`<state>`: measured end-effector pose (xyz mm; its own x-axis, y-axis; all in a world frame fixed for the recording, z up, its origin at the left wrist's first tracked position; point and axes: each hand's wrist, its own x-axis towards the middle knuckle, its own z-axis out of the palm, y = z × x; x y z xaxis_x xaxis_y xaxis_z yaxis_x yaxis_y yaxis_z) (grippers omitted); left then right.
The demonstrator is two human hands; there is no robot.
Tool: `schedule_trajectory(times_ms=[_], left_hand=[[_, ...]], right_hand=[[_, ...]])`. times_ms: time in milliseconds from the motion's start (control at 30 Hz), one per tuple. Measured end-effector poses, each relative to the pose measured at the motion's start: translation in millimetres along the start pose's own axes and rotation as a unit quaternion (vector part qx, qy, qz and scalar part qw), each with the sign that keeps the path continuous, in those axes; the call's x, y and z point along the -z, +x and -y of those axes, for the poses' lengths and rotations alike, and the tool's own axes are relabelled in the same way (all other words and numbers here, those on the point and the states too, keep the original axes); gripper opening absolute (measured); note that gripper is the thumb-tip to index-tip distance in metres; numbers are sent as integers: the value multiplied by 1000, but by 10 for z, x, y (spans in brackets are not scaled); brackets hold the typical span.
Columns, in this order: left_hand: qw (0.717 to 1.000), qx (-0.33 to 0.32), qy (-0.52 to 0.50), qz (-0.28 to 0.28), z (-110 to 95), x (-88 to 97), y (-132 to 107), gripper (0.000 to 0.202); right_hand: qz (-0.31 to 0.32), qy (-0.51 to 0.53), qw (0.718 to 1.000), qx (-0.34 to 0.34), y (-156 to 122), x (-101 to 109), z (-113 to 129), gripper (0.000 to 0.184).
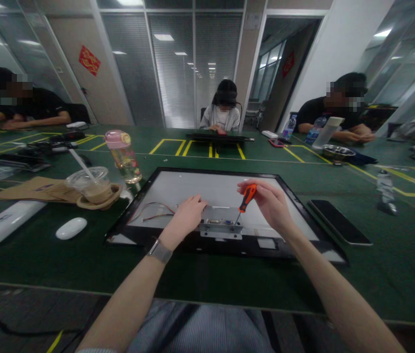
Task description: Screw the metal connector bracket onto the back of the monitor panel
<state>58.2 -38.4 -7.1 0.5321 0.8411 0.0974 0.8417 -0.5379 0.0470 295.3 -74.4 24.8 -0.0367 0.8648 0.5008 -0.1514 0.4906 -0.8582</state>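
In my right hand [271, 201] is a screwdriver [247, 197] with an orange and black handle, held between the fingers. Its shaft slants down to the right part of a metal bracket [221, 228] that carries video ports. My left hand [188, 215] rests at the bracket's left end, fingers bent over it; whether they grip it is hidden. Bracket and hands are over a flat display panel [207, 184] with a black frame and pale back, lying on the green table [229, 284]. Thin wires [154, 215] run across the panel left of my left hand.
Left of the panel are a pink-lidded bottle [122, 157], a plastic cup [91, 184] in a carton holder, a white case [71, 228] and a white device [5, 223]. A phone [339, 221] lies to the right. Several people sit around the table, one opposite [225, 113].
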Motion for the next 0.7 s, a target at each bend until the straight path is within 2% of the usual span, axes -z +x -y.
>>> schedule_trajectory(times_ms=[233,433,700], left_hand=[[1000,3,0,4,8,-4,8,43],[1000,5,4,9,-3,8,-1,42],[1000,4,-3,7,2,7,0,44]], right_hand=[[2,-50,999,19,-2,39,-31,9],[19,-1,1000,4,2,13,2,20],[-5,-32,999,15,7,16,-22,4]])
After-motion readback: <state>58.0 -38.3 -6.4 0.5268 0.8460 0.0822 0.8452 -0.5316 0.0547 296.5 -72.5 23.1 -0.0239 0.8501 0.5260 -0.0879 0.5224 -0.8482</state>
